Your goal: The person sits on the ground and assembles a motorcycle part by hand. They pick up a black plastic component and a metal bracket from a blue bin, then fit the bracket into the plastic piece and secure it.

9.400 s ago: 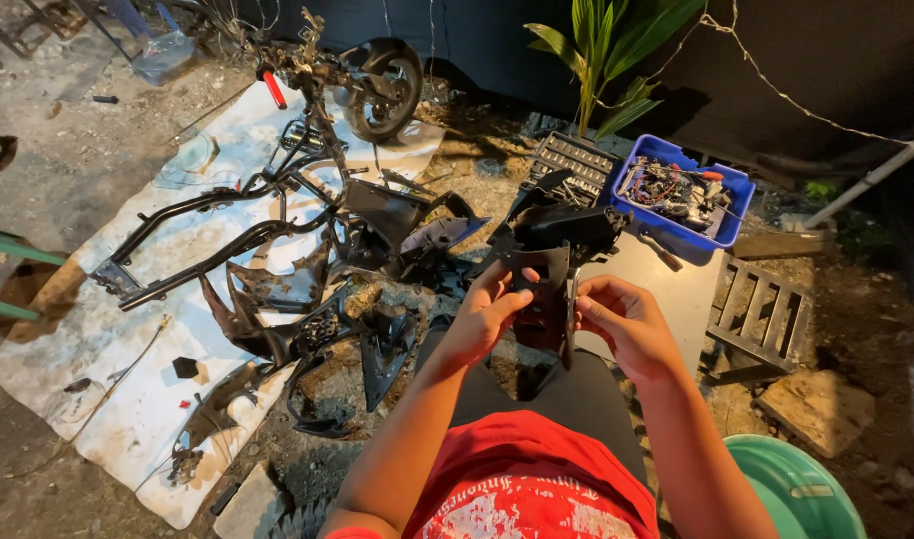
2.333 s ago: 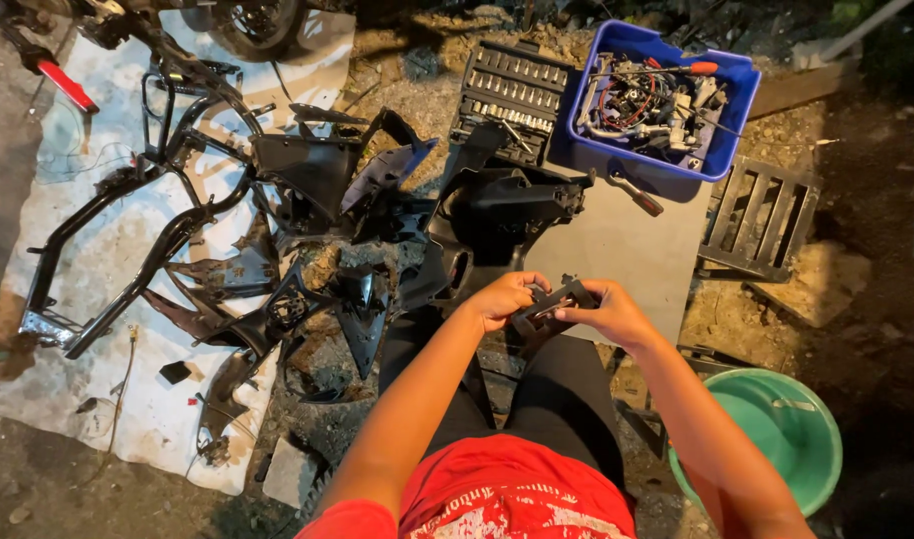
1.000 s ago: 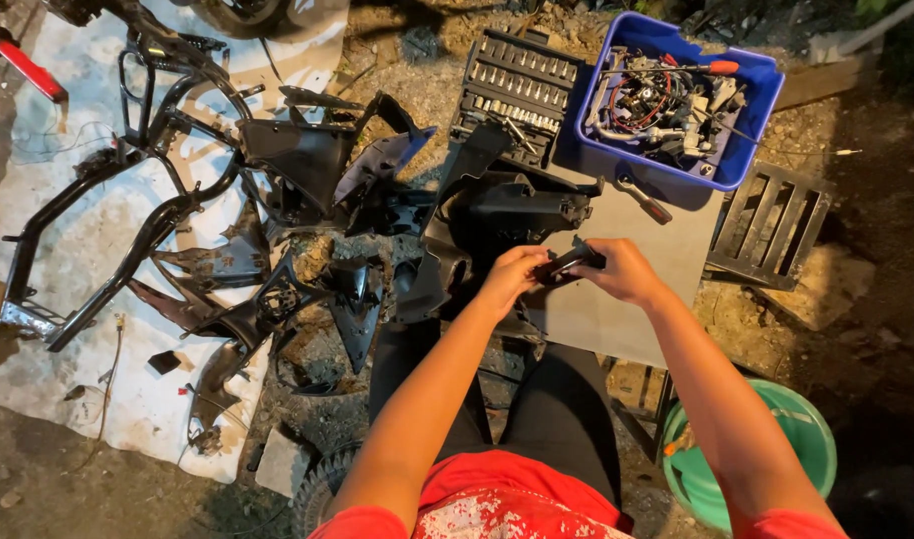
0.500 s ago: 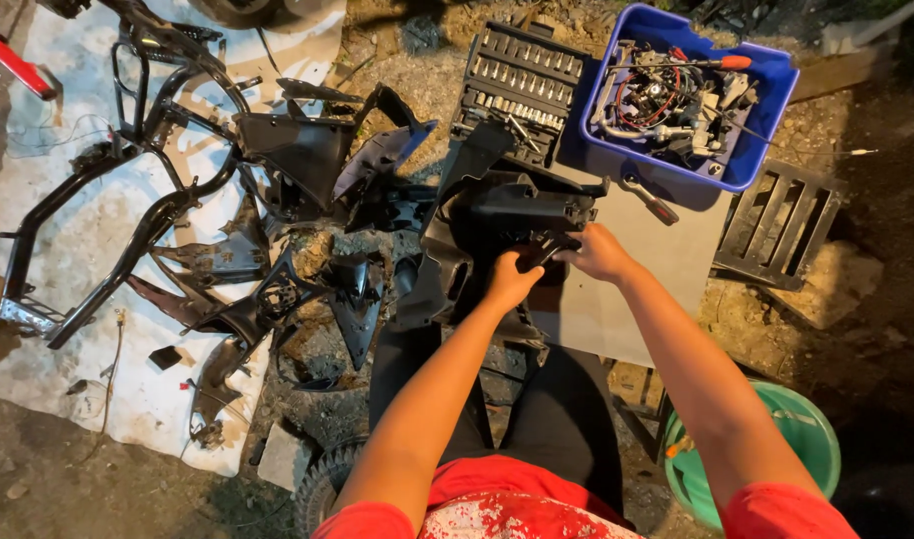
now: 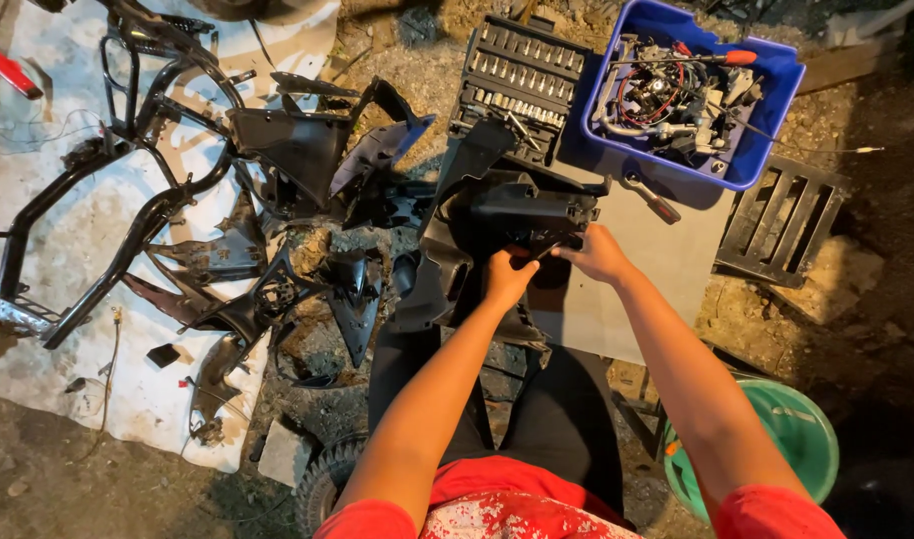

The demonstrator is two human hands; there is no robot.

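Dirt ground (image 5: 866,329), white tarp (image 5: 67,230), night.

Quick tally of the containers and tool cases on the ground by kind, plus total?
Blue plastic bin: 1
Green bucket: 1
Black socket set case: 1
Total: 3

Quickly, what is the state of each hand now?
Left hand: closed on the black plastic housing.
Right hand: fingers on the housing's near edge; a firm grip cannot be told.
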